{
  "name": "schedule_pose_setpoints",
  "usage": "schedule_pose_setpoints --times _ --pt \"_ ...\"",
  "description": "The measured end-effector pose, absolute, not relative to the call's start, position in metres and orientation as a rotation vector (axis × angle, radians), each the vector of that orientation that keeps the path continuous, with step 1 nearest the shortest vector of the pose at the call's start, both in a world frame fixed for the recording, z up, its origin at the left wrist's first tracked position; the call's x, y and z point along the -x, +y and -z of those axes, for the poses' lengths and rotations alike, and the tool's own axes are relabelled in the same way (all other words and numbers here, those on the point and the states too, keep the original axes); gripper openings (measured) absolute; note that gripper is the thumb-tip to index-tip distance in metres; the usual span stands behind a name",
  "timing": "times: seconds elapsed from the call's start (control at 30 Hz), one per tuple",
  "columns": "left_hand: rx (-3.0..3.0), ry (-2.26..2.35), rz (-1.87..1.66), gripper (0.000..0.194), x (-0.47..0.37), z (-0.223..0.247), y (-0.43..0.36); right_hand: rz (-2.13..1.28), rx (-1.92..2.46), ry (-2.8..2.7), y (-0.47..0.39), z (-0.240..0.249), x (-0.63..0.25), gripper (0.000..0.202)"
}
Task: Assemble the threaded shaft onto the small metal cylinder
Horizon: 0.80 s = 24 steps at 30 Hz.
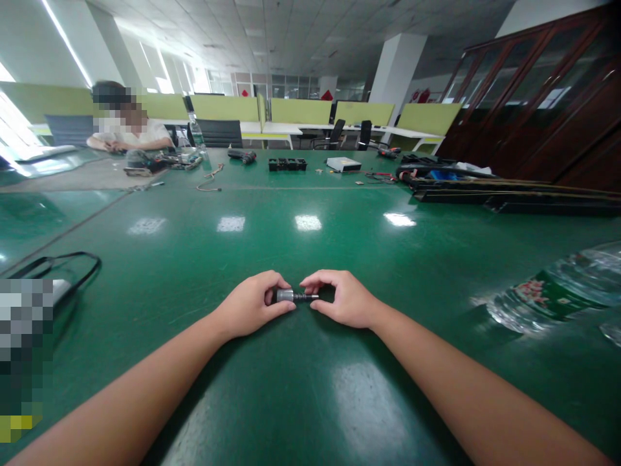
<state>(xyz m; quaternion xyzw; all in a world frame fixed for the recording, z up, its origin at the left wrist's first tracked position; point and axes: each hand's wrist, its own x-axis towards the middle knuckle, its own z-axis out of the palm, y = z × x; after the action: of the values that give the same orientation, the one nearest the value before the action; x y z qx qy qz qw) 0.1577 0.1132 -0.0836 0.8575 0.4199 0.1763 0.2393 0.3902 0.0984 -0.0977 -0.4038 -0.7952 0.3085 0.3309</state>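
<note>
A small motor-like part, with a silver cylinder [285, 295] and a thin dark ridged shaft [301, 297], lies sideways just above or on the green table [301, 382]. My left hand [255, 301] curls around the cylinder end, thumb in front and fingers behind. At the shaft's bright tip is my right hand [344, 299], its thumb and fingers curved with a gap between them. The right thumb is close to the tip; I cannot tell whether it touches.
A large water bottle [557, 291] lies on the right. A black strap [87, 265] is at the left. Farther back are a black block [287, 164], a white box [343, 164], wires [211, 178] and long dark bars [514, 191]. Another person [133, 126] sits far left.
</note>
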Motion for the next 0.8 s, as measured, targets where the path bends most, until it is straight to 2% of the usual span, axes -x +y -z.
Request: schedule_pose_setpoints --times 0.8 --pt "-2.388 1.132 -0.504 0.031 -0.1589 0.0862 0.1117 -0.599 1.126 -2.231 0.0991 0.099 -0.381 0.021"
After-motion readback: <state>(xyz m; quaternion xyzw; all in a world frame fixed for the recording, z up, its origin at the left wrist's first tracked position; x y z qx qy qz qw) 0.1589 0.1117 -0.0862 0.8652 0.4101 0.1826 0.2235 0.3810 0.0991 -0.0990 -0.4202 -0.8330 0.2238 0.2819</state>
